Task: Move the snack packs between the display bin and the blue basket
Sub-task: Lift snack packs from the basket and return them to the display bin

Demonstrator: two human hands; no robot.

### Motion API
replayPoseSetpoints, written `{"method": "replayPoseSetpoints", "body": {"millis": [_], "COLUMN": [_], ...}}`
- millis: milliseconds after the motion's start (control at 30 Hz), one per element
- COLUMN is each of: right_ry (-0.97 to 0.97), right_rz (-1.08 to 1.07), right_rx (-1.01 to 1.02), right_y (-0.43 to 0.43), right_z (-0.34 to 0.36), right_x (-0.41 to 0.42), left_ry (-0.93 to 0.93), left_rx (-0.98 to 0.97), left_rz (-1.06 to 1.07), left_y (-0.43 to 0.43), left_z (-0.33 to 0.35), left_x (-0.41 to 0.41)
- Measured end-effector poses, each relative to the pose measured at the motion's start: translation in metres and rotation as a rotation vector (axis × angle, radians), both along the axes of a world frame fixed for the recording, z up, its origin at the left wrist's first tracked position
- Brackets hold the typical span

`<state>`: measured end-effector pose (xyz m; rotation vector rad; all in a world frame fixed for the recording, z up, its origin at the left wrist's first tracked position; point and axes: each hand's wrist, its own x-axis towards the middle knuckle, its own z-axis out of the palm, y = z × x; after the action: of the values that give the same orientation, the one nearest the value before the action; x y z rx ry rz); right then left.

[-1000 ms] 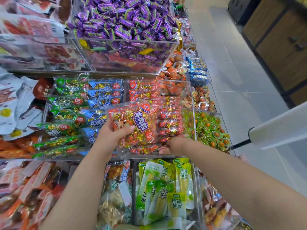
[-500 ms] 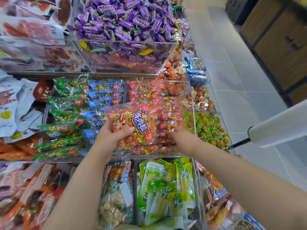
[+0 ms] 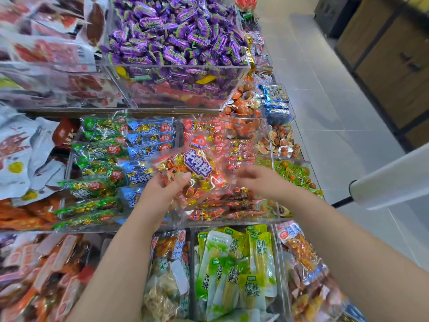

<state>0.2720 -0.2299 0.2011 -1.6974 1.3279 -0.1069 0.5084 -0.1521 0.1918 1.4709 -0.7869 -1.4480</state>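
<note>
My left hand (image 3: 162, 189) grips a red snack pack (image 3: 197, 170) with gold-wrapped cubes and a blue label, tilted above a clear display bin (image 3: 232, 221) of the same red packs (image 3: 234, 203). My right hand (image 3: 257, 180) hovers just right of the pack over the bin, fingers spread and blurred; nothing shows in it. No blue basket is in view.
Green and blue snack packs (image 3: 104, 168) fill the bin to the left. A bin of purple candies (image 3: 176, 40) stands above. Green bamboo-shoot packs (image 3: 232, 263) lie in front. A white roll on a black handle (image 3: 392, 180) sticks out at right over the tiled floor.
The held pack has tilted and risen a little. My right hand has come up out of the bin's red packs and now hovers beside the held pack.
</note>
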Motion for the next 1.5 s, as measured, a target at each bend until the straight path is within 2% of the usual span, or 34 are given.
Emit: {"method": "replayPoseSetpoints", "body": {"millis": [67, 100, 233, 300, 367, 467, 567, 633, 733, 933, 1033, 1100, 1200, 1267, 1333, 1400, 1500], "right_ry": [-0.289, -0.344, -0.227, -0.245, -0.333, -0.394, -0.398, -0.357, -0.209, 0.228, 0.384, 0.473, 0.463, 0.407, 0.352, 0.322, 0.305], "right_rz": [-0.151, -0.152, -0.083, -0.13, -0.163, -0.25, -0.444, -0.476, -0.366, 0.305, 0.468, 0.513, 0.474, 0.369, 0.212, 0.148, 0.37], "right_rx": [0.035, 0.04, -0.074, -0.001, 0.125, 0.165, 0.061, -0.069, -0.201, -0.425, -0.528, -0.547, -0.551, -0.689, -0.754, -0.82, -1.02], "right_y": [0.004, 0.007, 0.017, 0.02, 0.025, 0.023, 0.006, -0.007, -0.023, -0.033, -0.031, -0.03, -0.031, -0.026, -0.014, 0.002, 0.019], "right_z": [0.018, 0.024, 0.024, 0.016, 0.007, -0.001, 0.002, 0.008, 0.014, 0.015, -0.002, -0.014, -0.023, -0.029, -0.031, -0.037, -0.05], "right_x": [0.005, 0.009, 0.024, 0.025, 0.025, 0.018, -0.001, -0.013, -0.016, 0.041, 0.077, 0.094, 0.099, 0.088, 0.074, 0.064, 0.062], "left_ry": [-0.061, -0.099, -0.213, -0.251, -0.225, -0.159, -0.028, 0.013, 0.045, 0.05, 0.059, 0.047, 0.022, 0.031, 0.048, 0.059, 0.054], "left_rx": [0.004, 0.002, 0.021, 0.033, 0.04, 0.015, -0.023, -0.045, -0.068, -0.04, -0.041, -0.048, -0.051, -0.028, -0.022, -0.022, -0.035], "left_rz": [-0.047, -0.071, -0.111, -0.053, 0.004, 0.082, 0.286, 0.359, 0.411, 0.449, 0.431, 0.402, 0.403, 0.384, 0.364, 0.356, 0.357], "left_y": [-0.004, -0.006, -0.01, -0.01, -0.007, -0.004, -0.006, -0.006, -0.005, -0.005, -0.003, -0.001, 0.002, 0.003, 0.003, 0.001, -0.002], "left_z": [0.001, 0.001, -0.001, -0.002, -0.001, 0.005, 0.009, 0.012, 0.014, 0.011, 0.018, 0.021, 0.022, 0.021, 0.016, 0.009, 0.001], "left_x": [-0.006, -0.009, -0.019, -0.019, -0.017, -0.012, 0.006, 0.02, 0.035, 0.041, 0.036, 0.034, 0.036, 0.036, 0.038, 0.037, 0.035]}}
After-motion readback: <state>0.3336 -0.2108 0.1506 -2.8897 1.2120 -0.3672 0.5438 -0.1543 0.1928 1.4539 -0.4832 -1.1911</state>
